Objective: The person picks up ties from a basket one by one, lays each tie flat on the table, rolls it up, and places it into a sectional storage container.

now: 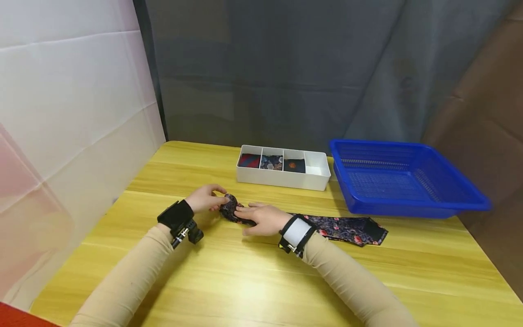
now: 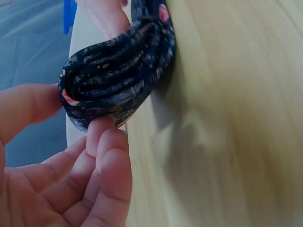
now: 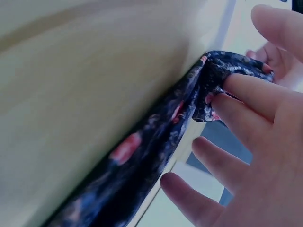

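A dark floral necktie (image 1: 347, 228) with pink flowers lies along the table, its wide pointed end toward the right. Its left part is wound into a flattened roll (image 2: 109, 71), whose layers show edge-on in the left wrist view. My left hand (image 1: 206, 198) pinches the outer end of this roll between thumb and fingers. From the right, my right hand (image 1: 265, 219) touches the roll with its fingers straight and spread, the index and middle fingertips (image 3: 232, 82) on the cloth. Between the roll and the pointed end, the right hand and wrist hide part of the tie.
Behind the hands stands a white divided box (image 1: 282, 178). It holds a red-and-blue striped roll (image 1: 249, 160), a floral roll (image 1: 271, 162) and a dark roll with an orange motif (image 1: 294, 165). A blue plastic basket (image 1: 408, 206) sits at the right, close to the box.
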Motion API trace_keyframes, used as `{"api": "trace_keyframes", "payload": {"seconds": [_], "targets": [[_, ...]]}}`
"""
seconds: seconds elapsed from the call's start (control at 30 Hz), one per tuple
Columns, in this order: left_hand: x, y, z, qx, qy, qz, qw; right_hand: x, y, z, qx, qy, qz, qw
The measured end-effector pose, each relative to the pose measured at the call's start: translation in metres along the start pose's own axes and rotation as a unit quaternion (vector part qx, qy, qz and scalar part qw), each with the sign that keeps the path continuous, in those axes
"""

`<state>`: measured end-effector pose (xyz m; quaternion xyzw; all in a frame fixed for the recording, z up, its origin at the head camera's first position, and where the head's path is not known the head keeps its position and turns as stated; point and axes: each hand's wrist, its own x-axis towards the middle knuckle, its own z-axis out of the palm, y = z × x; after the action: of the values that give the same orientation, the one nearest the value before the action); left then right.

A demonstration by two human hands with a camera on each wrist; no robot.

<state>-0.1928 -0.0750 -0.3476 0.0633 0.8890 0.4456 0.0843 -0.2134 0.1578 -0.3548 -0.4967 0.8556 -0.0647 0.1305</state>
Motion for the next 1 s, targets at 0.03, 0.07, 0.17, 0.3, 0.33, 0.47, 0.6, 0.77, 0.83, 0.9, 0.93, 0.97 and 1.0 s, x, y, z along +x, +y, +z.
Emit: {"api": "trace_keyframes", "payload": {"seconds": [0.03,0.07,0.17,0.3,0.33,0.47,0.6,0.77,0.83,0.9,0.93,0.97,1.0], "targets": [[-0.001,0.003,-0.002,0.004,0.001,0.006,1.0000,0.001,0.000,0.001,0.003,-0.004,0.000,1.000],[-0.001,0.005,-0.003,0.007,0.003,0.009,0.9999,0.002,0.001,0.001,0.005,-0.007,-0.002,1.000],[-0.003,0.013,-0.003,0.012,0.005,0.018,0.9998,0.001,0.001,0.001,0.013,-0.011,-0.003,1.000],[0.000,0.018,0.002,0.012,0.002,0.038,0.9992,-0.005,0.005,-0.003,0.030,0.002,-0.006,1.000],[0.001,0.019,0.004,0.009,-0.002,0.046,0.9989,-0.006,0.006,-0.003,0.034,0.008,-0.008,0.999],[0.007,0.022,0.013,-0.013,-0.030,0.070,0.9970,-0.014,0.014,-0.005,0.043,0.026,-0.014,0.999],[0.011,0.027,0.023,-0.027,-0.054,0.079,0.9950,-0.024,0.021,-0.004,0.045,0.061,-0.006,0.997],[0.014,0.033,0.035,-0.023,-0.068,0.072,0.9948,-0.034,0.022,-0.004,0.043,0.137,-0.005,0.990],[0.017,0.034,0.040,-0.019,-0.074,0.071,0.9945,-0.037,0.020,-0.002,0.029,0.150,-0.014,0.988],[0.019,0.034,0.045,-0.014,-0.076,0.072,0.9944,-0.040,0.018,0.000,0.008,0.149,-0.020,0.989],[0.021,0.034,0.047,-0.012,-0.075,0.074,0.9943,-0.041,0.017,0.001,0.000,0.146,-0.021,0.989],[0.022,0.034,0.049,-0.012,-0.075,0.077,0.9941,-0.043,0.017,0.002,-0.009,0.143,-0.017,0.990],[0.024,0.034,0.051,-0.012,-0.075,0.080,0.9939,-0.045,0.017,0.003,-0.016,0.138,-0.012,0.990]]}}
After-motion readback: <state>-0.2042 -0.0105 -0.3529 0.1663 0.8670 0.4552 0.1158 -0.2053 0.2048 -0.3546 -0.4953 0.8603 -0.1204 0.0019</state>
